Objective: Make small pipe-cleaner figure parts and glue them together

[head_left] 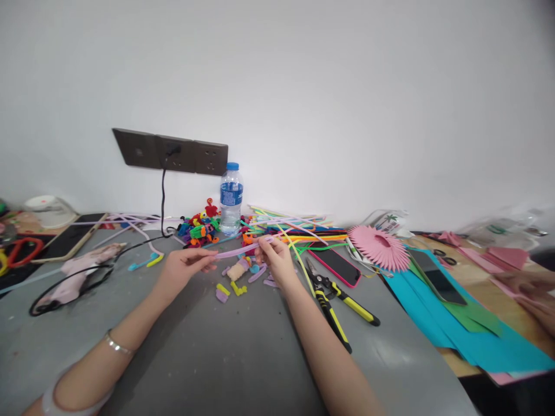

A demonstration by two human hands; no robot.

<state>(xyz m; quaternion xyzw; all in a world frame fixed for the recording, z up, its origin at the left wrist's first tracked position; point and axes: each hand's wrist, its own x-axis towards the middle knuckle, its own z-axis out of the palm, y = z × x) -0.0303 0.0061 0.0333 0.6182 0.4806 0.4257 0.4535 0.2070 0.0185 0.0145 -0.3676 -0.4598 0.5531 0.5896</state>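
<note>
A lilac pipe cleaner (pixel 236 252) is stretched between my two hands above the grey table. My left hand (pixel 184 268) pinches its left end between thumb and fingers. Farther right, my right hand (pixel 275 260) has its fingers closed on the other end. Below the hands lie small bent pipe-cleaner pieces: a beige one (pixel 238 269), yellow-green bits (pixel 238 289) and a purple bit (pixel 222 296). More lilac pieces (pixel 258 273) rest beside my right hand, partly hidden by it.
Yellow-black pliers (pixel 332 294) and a pink-edged phone (pixel 336 266) lie right of my right hand. Behind stand a water bottle (pixel 232 199) and a pile of pipe cleaners (pixel 299 228). A corded glue gun (pixel 84 271) lies left. Another person's hand (pixel 531 294) shows far right.
</note>
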